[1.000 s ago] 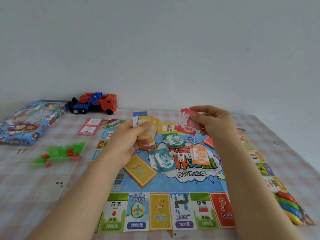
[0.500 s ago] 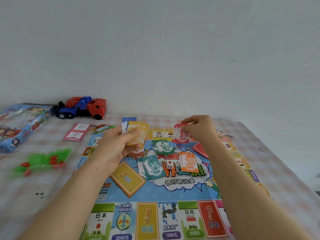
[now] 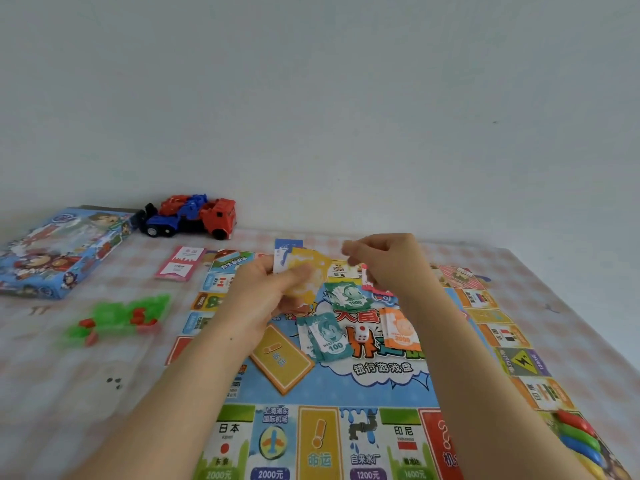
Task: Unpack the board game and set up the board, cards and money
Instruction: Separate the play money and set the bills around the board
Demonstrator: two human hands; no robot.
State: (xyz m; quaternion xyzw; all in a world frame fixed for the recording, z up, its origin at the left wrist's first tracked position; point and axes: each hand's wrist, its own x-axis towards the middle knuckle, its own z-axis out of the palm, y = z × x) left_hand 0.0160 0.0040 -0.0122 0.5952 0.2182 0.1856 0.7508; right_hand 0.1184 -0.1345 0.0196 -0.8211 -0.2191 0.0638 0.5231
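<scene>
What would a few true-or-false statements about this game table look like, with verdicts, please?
1. The left hand holds yellow notes and blue notes. True.
2. The die lies in the left hand. False: it lies on the board, beside the 100 notes.
3. The toy truck stands beyond the board, by the wall. True.
4. The green and red plastic pieces lie right of the board. False: they lie left of it.

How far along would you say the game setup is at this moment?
Done: the board lies flat, with green notes, teal notes and orange notes piled mid-board. In hand: the left hand holds yellow and blue notes; the right hand hovers over red notes. Left: those notes, and the green houses, seemingly bagged.
</scene>
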